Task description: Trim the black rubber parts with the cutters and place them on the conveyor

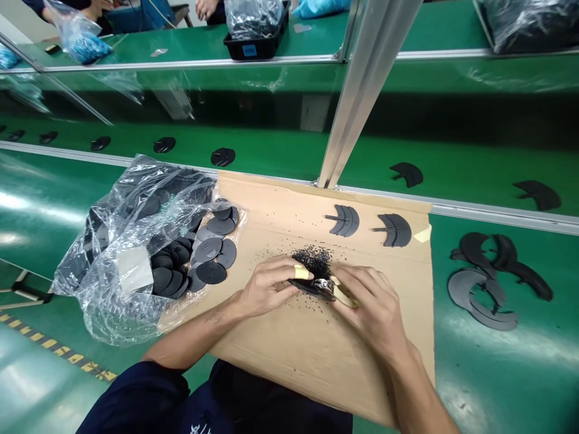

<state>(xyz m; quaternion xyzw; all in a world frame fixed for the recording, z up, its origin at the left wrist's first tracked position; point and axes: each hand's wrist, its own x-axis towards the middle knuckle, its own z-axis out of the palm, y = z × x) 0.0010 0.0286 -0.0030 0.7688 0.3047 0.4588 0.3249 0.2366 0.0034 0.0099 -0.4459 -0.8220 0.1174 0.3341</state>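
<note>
My left hand [266, 286] pinches a flat black plastic disc [312, 288] just above a sheet of cardboard [289, 343], a strip of yellow tape round one fingertip. My right hand [373, 304] is closed on a small metal-tipped tool [332, 289] with a pale handle, its tip against the disc's edge. Right behind the disc lies a heap of black shavings [314, 260]. Two trimmed fan-shaped black pieces [346, 220] [395, 230] rest on the cardboard beyond.
An open clear plastic bag [126, 253] spilling several black discs lies left of my hands. Cut-off black scraps [493, 277] lie on the green bench at right. Black pieces sit on the green conveyor [271, 150] behind a slanted metal post [357, 90]. Other people's hands show at the far top.
</note>
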